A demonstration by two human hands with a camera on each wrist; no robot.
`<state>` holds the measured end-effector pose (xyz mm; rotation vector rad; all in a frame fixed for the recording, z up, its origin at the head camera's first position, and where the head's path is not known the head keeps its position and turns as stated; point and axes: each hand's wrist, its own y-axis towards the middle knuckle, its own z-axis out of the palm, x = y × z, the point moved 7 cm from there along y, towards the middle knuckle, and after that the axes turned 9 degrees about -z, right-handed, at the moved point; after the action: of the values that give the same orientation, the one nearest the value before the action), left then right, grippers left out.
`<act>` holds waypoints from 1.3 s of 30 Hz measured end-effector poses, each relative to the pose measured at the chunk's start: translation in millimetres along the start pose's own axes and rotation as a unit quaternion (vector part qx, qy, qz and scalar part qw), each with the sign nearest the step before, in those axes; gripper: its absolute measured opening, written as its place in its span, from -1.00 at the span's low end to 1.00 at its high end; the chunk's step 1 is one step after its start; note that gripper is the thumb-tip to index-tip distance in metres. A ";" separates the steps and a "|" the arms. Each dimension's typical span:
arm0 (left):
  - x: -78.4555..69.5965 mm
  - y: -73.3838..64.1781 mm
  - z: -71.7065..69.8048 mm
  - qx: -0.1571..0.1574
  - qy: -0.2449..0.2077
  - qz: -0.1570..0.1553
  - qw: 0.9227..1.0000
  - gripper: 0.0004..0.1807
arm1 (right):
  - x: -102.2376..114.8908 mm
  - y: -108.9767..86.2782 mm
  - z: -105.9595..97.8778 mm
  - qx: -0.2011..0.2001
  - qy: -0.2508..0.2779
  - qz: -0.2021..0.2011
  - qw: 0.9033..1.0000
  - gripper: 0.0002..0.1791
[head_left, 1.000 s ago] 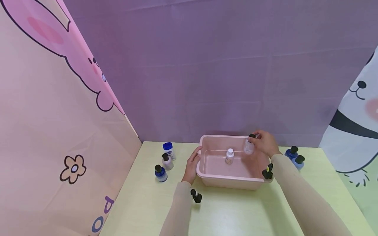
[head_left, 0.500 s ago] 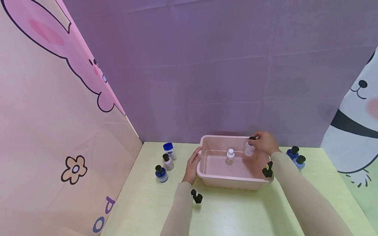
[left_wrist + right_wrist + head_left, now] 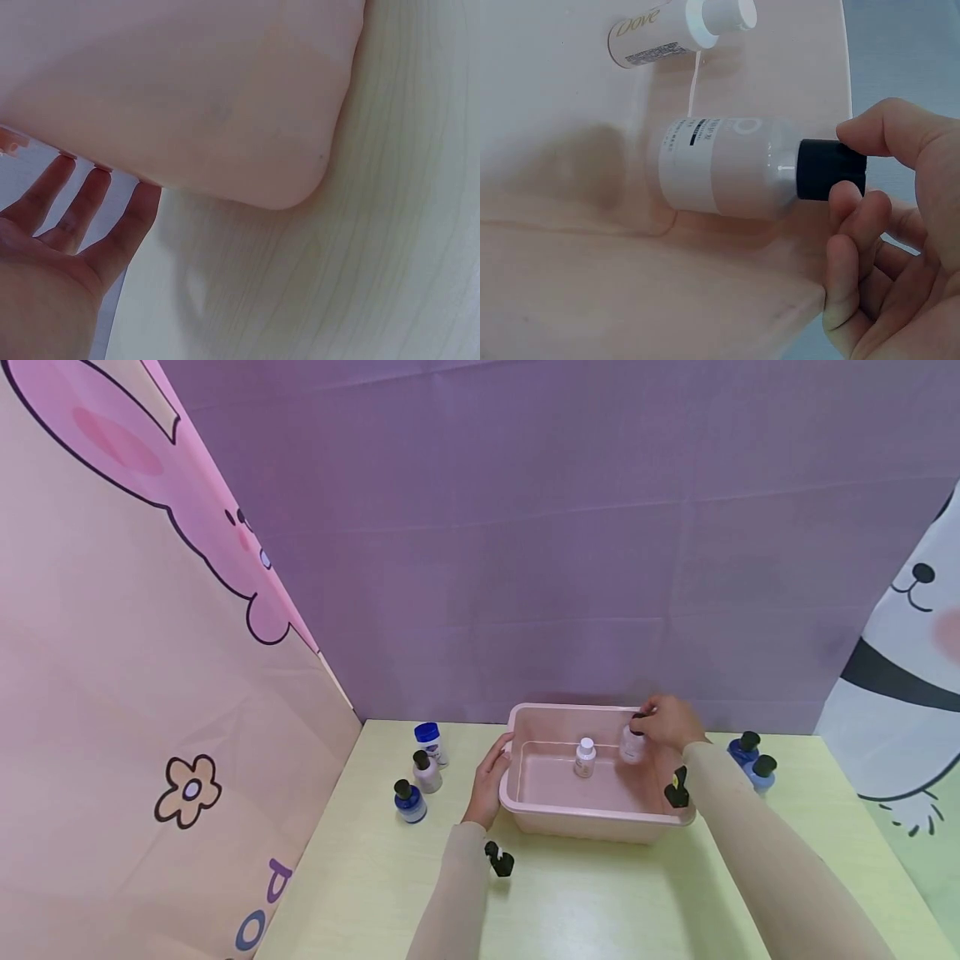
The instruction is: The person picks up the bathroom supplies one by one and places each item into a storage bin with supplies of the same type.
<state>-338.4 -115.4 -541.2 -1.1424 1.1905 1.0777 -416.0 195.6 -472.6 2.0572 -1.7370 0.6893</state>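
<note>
My right hand (image 3: 672, 722) pinches the black cap of a clear bottle with a white label (image 3: 720, 169), thumb on one side and fingers on the other. That bottle stands upright inside the right end of a pink plastic basin (image 3: 592, 817), close over its floor. Beside it in the basin stands a small white Dove bottle (image 3: 656, 34) with a white cap. At the basin's left end, my left hand (image 3: 486, 783) rests against the rim. In the left wrist view, the fairly straight fingers (image 3: 124, 232) touch the basin's outer side with their tips.
Left of the basin stand a white bottle with a blue lid (image 3: 430, 743), a pale bottle with a black cap (image 3: 427, 777) and a dark blue bottle (image 3: 410, 806). Two blue bottles (image 3: 760, 777) stand beyond the right forearm. A purple cloth (image 3: 495, 543) hangs behind the table.
The right hand has lowered the black-capped bottle slightly within the basin. The left hand has stayed at the rim, and the other bottles have not moved.
</note>
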 end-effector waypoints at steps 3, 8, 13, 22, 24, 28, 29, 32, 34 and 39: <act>-0.5 -0.5 0.3 0.000 0.000 0.002 1.000 -0.52 | 0.6 0.4 1.1 0.008 -0.006 -0.002 1.000 -0.56; -0.6 -0.6 0.7 0.000 0.000 0.002 1.000 -0.53 | -0.1 4.4 2.2 0.009 -0.037 -0.024 0.999 -0.62; -0.3 -0.6 0.6 -0.001 0.004 0.002 1.000 -0.53 | 1.6 6.6 3.1 0.020 -0.044 -0.028 0.998 -0.69; 0.9 0.2 -0.3 -0.003 0.003 -0.003 1.000 -0.54 | 13.0 3.3 2.2 0.038 -0.086 -0.057 0.994 -0.76; 1.0 0.1 -0.5 -0.004 0.002 -0.004 1.000 -0.53 | 15.5 2.5 2.5 0.041 -0.096 -0.062 0.993 -0.76; -0.3 0.0 -0.1 -0.001 -0.006 -0.002 1.000 -0.52 | 19.1 1.6 2.7 0.049 -0.107 -0.065 0.991 -0.78; -0.9 0.0 -0.1 0.000 -0.007 -0.001 1.000 -0.52 | 19.6 1.8 2.6 0.052 -0.109 -0.065 0.991 -0.79; -1.5 0.0 0.2 0.002 -0.009 -0.001 1.000 -0.53 | 19.9 2.6 3.2 0.060 -0.114 -0.063 0.990 -0.79; -1.1 -0.1 0.0 0.002 -0.009 -0.002 1.000 -0.53 | 19.6 3.3 3.5 0.063 -0.121 -0.062 0.989 -0.79; -0.2 -0.4 -0.2 0.001 -0.005 -0.004 1.000 -0.52 | 21.2 3.4 5.2 0.066 -0.130 -0.070 0.987 -0.82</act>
<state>-338.0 -115.7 -541.0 -1.1387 1.1790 1.0756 -416.1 174.9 -464.7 2.4271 -1.6979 0.5259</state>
